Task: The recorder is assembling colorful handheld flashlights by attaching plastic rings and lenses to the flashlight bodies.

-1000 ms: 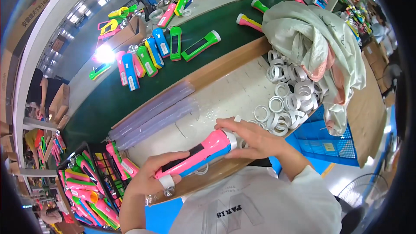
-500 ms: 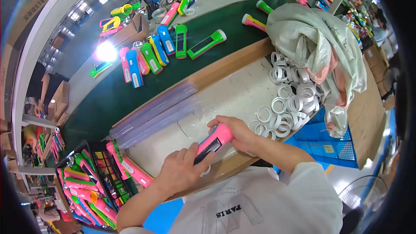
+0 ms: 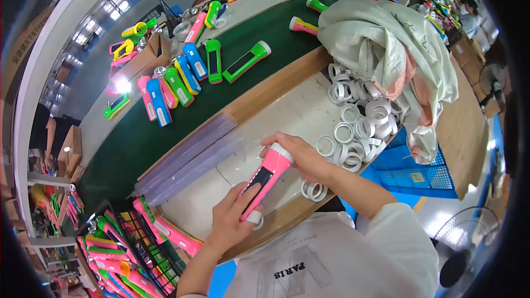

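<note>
A pink flashlight (image 3: pixel 270 172) with a dark panel on its side lies slantwise between my hands, head end up and to the right. My left hand (image 3: pixel 233 218) wraps round its lower body. At the head end, my right hand (image 3: pixel 302 157) is closed round the rim, where a white ring (image 3: pixel 282 151) now sits. Another white ring (image 3: pixel 254 218) lies by the flashlight's lower end, partly hidden. Below my hands is a shallow tray (image 3: pixel 270 116) with cardboard sides. Many loose white rings (image 3: pixel 343 132) are heaped at its right end.
Clear plastic sleeves (image 3: pixel 187 160) lie along the tray's left side. A black basket (image 3: pixel 144 245) full of flashlights stands at lower left. Several flashlights (image 3: pixel 177 85) lie on the green belt (image 3: pixel 110 154) beyond. A pale sack (image 3: pixel 381 44) and a blue crate (image 3: pixel 422 174) are at right.
The flashlight's head was bare pink and now carries a white ring. My left hand has shifted lower on the body, showing more of the dark panel. The whole view has moved slightly.
</note>
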`<state>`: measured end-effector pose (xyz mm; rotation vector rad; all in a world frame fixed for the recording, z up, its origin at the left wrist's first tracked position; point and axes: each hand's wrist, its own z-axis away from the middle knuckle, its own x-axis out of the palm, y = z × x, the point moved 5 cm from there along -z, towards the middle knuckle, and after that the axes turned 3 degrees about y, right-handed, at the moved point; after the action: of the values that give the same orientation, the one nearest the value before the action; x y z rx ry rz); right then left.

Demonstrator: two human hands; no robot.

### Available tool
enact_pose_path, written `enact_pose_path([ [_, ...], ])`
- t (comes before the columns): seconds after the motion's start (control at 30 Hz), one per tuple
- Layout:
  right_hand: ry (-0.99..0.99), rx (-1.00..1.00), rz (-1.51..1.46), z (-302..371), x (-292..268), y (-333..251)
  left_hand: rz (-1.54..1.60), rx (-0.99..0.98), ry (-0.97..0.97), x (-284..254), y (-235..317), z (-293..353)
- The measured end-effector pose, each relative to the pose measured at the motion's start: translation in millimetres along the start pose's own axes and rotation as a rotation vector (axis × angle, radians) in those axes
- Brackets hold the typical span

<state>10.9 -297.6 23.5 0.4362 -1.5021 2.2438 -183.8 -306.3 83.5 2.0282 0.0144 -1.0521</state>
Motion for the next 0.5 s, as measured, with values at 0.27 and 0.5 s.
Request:
enact_pose_path([
  [0.27,-0.202,-0.166,-0.441,18.6,23.7,-12.2,2.059,-0.808,-0.046,74.7,-22.3,52.3],
  [0.5,0.016,-0.12,-0.267,10.2,8.2,4.4,0.636,-0.787,-0.034,52.8,-24.4,33.7],
])
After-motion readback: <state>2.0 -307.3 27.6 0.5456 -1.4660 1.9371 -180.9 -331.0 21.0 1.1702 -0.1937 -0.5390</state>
